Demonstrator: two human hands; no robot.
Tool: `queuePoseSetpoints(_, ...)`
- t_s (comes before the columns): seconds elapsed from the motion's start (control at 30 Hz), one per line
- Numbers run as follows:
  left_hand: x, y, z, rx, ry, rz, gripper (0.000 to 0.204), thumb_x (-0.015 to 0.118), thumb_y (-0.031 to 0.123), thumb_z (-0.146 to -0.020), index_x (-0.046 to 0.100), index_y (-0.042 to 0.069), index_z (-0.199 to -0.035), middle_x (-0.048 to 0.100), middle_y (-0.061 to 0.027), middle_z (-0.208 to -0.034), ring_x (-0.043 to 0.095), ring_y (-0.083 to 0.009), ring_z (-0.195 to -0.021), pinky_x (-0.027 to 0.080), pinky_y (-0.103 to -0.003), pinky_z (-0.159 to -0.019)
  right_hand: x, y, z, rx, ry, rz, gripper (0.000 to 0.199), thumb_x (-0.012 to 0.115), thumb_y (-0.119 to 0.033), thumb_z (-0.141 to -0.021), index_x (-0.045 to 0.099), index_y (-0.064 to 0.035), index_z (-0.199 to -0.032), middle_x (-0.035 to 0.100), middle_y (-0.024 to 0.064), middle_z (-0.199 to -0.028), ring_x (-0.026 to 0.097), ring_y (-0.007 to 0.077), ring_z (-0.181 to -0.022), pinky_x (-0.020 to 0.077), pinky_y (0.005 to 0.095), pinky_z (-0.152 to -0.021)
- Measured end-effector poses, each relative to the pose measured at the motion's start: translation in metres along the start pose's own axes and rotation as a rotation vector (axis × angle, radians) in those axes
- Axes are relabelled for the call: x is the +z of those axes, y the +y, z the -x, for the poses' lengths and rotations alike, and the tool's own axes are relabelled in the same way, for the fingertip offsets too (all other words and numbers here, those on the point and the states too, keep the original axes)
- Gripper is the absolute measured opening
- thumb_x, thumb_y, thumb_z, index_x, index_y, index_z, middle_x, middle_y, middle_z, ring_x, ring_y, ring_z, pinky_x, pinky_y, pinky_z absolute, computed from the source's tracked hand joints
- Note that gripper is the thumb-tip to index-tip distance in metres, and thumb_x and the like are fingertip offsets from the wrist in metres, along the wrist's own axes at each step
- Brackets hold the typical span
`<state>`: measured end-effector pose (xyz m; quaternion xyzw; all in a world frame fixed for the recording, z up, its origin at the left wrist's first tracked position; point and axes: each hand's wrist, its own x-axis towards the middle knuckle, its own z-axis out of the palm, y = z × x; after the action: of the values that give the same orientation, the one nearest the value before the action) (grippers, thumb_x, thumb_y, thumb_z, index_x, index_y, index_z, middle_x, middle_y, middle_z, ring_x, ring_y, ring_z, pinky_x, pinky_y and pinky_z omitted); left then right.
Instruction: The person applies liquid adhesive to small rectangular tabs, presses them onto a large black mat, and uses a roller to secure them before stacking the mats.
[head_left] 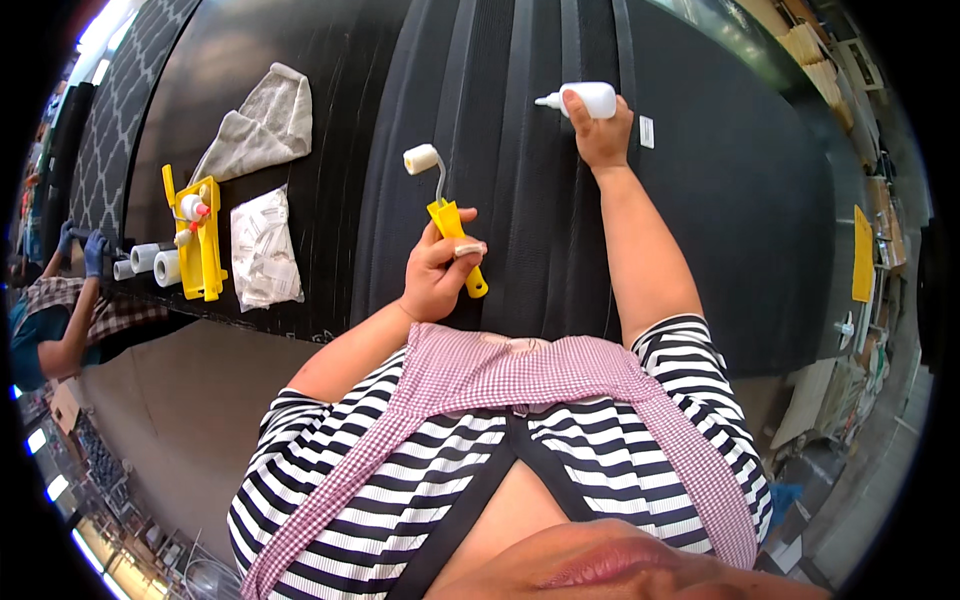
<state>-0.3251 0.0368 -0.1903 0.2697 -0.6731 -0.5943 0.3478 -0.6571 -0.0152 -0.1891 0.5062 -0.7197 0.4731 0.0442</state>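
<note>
Left hand (437,272) clamped on the yellow-handled roller (445,215), right hand (600,130) gripping the white glue bottle (588,98) mid-table on black fabric (520,180). I'd squeeze gently, thin even line.

A left hand (437,272) grips a yellow-handled mini paint roller (440,196) above black ribbed fabric (520,180), while the right hand (601,133), extended farther out, presses a white squeeze bottle (585,99) onto it.

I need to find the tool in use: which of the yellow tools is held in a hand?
The small yellow-handled roller, gripped by the left hand. The other yellow tool lies untouched at the far left, beside a plastic bag.
</note>
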Motion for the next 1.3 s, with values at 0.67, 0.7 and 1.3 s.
queuePoseSetpoints(0.67,0.001,0.003,0.002,-0.014,-0.002,-0.018,0.010,0.071,0.014,-0.092,0.074,0.005,-0.096,0.060,-0.0167,-0.127,0.056,-0.0279,-0.120,0.049,-0.041,-0.095,-0.007,0.000,0.013,0.038,-0.088,-0.245,0.034,0.071,-0.041,-0.084,0.074,-0.0076,-0.079,0.073,0.0092,-0.078,0.069,0.0285,-0.074,0.0542,0.0403,-0.073)
queuePoseSetpoints(0.7,0.001,0.003,0.002,-0.012,-0.003,-0.020,0.010,0.071,0.014,-0.092,0.074,0.005,-0.096,0.060,-0.0167,-0.127,0.056,-0.0279,-0.120,0.049,-0.041,-0.095,-0.008,0.000,0.013,0.035,-0.091,-0.245,0.033,0.071,-0.041,-0.084,0.074,-0.0076,-0.080,0.073,0.0093,-0.078,0.069,0.0283,-0.074,0.0543,0.0401,-0.073)
queuePoseSetpoints(1.3,0.001,0.004,0.002,-0.024,-0.001,-0.022,0.009,0.071,0.013,-0.092,0.074,0.005,-0.096,0.060,-0.0165,-0.128,0.057,-0.0275,-0.118,0.048,-0.042,-0.096,-0.005,0.000,0.010,0.070,0.010,-0.168,0.037,0.070,-0.044,-0.085,0.075,-0.0076,-0.081,0.073,0.0104,-0.079,0.068,0.0308,-0.075,0.0536,0.0421,-0.075)
